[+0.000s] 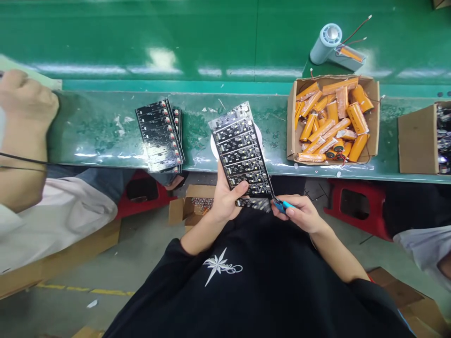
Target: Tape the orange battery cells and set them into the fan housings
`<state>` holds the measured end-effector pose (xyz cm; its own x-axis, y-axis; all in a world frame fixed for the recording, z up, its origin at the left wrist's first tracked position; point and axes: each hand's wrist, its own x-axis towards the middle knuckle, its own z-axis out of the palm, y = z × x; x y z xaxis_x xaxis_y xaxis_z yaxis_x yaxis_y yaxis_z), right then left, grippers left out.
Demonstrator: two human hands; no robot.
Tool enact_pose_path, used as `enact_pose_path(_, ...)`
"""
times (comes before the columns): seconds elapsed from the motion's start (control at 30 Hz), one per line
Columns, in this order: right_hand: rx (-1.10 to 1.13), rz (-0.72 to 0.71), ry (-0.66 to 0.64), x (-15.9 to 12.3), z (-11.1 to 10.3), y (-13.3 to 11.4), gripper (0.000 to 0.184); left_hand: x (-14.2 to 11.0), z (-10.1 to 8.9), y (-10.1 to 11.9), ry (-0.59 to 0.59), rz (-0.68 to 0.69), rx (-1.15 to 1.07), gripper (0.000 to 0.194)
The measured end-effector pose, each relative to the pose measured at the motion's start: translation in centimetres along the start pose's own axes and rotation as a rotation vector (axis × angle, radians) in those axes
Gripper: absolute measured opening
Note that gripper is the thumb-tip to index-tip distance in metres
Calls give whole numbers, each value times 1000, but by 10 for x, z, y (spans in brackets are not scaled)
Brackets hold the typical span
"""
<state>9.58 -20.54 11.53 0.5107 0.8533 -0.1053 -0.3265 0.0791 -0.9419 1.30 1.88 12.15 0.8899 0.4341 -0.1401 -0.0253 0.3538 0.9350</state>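
My left hand [229, 199] is closed around the lower left of a black circuit board panel [243, 150], its thumb lying across the front. The panel is divided into several rows of small boards and tilts above the bench edge. At its bottom, one blurred board strip [254, 203] sits at a different angle from the rest. In my right hand [305, 213] are small blue-handled pliers [282, 205], their tip touching the panel's lower right corner. Behind the panel a round white object [259, 136] shows in part. To the left lies a stack of similar panels [160, 136].
A cardboard box of orange battery packs [291, 122] stands right on the green bench [105, 105]; another carton [417, 138] is farther right. Behind is a light blue cylinder [324, 44]. A co-worker's hand [28, 98] is at left. Red stools [141, 195] and an open carton [178, 211] stand below.
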Motion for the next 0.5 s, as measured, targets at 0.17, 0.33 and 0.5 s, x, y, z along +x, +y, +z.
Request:
enact_pose_path(0.17,34,27,71,-4,2,7,45,2,-1,-2,45,35,40,97)
enact_pose_path(0.33,-413,-22,207,0,2,-13,44,-1,-9,-14,39,176,197,103)
enact_pose_path(0.5,-409,-2,120,5,5,-11,50,-7,-1,-13,-88,44,108,92)
